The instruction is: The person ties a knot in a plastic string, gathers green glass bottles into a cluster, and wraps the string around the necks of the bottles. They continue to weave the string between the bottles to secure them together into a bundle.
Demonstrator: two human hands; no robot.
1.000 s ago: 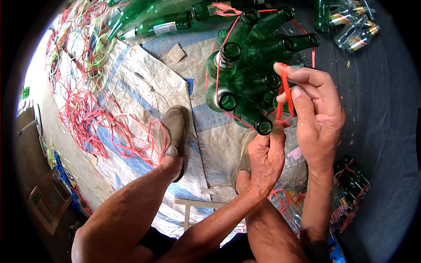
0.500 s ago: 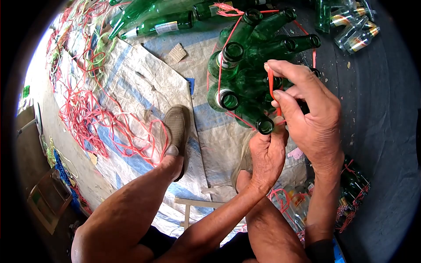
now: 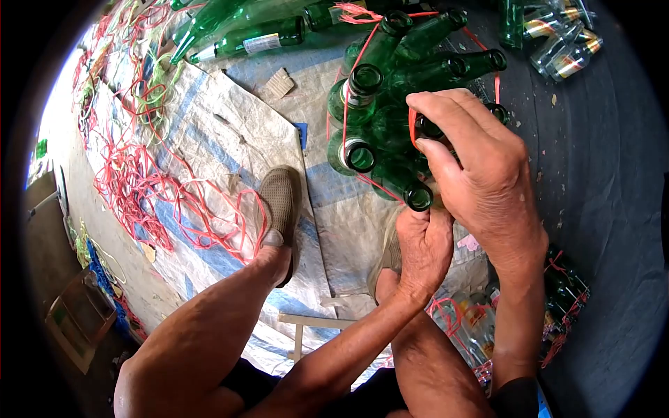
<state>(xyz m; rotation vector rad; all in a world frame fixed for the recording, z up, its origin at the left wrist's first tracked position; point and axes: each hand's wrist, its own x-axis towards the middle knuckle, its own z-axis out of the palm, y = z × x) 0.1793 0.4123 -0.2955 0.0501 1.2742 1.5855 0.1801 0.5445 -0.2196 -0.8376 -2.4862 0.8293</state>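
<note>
Bundle of green glass bottles, being bound with red string.

Left hand [image 3: 424, 244] clenched, pinching the string at the bundle's near edge; right hand [image 3: 481, 164] grasping red string [image 3: 412, 120] over bottle bundle [image 3: 390, 104], upright on woven sack mat [image 3: 230, 139]. Glass likely heavy, slippery, breakable: grip necks. Loose bottles [image 3: 251, 35] beyond.
</note>
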